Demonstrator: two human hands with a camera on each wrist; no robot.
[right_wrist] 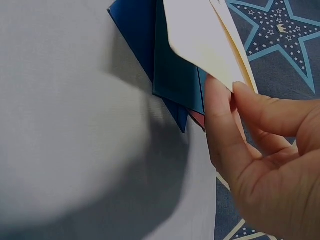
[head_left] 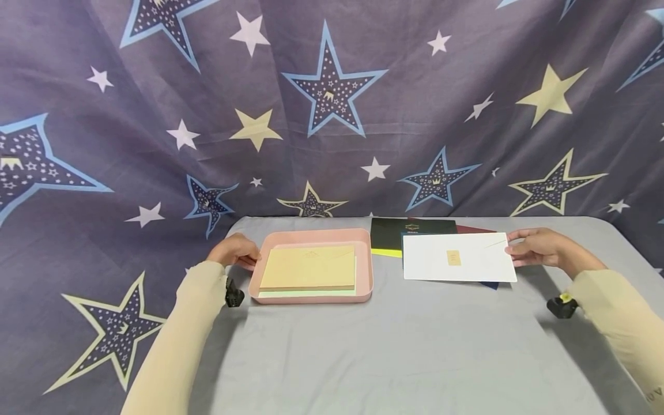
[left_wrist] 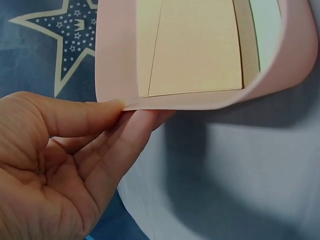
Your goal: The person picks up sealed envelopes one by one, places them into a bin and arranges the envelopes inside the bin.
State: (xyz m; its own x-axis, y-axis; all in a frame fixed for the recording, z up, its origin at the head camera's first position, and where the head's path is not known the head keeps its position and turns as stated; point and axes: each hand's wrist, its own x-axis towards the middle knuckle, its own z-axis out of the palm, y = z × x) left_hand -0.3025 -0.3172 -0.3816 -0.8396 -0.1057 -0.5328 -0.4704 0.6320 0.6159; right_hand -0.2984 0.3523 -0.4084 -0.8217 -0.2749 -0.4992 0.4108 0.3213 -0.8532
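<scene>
My left hand (head_left: 237, 251) pinches the left rim of a shallow pink tray (head_left: 311, 235), thumb on top and fingers beneath, as the left wrist view shows. Inside the tray lie a tan envelope (head_left: 308, 266) and pale green paper (head_left: 311, 293) under it. With thumb and fingers my right hand (head_left: 539, 251) pinches the right end of a white envelope (head_left: 425, 256) that carries a small gold label. The white envelope overlaps a loose pile of dark envelopes; a blue one (right_wrist: 132, 30) and a teal one (right_wrist: 175, 75) show in the right wrist view.
Behind the white envelope, a black envelope (head_left: 386, 233), a yellow edge (head_left: 386, 252) and a dark red envelope (head_left: 472, 229) stick out. A grey cloth (head_left: 394, 351) covers the table. A star-patterned curtain (head_left: 332, 161) hangs right behind it.
</scene>
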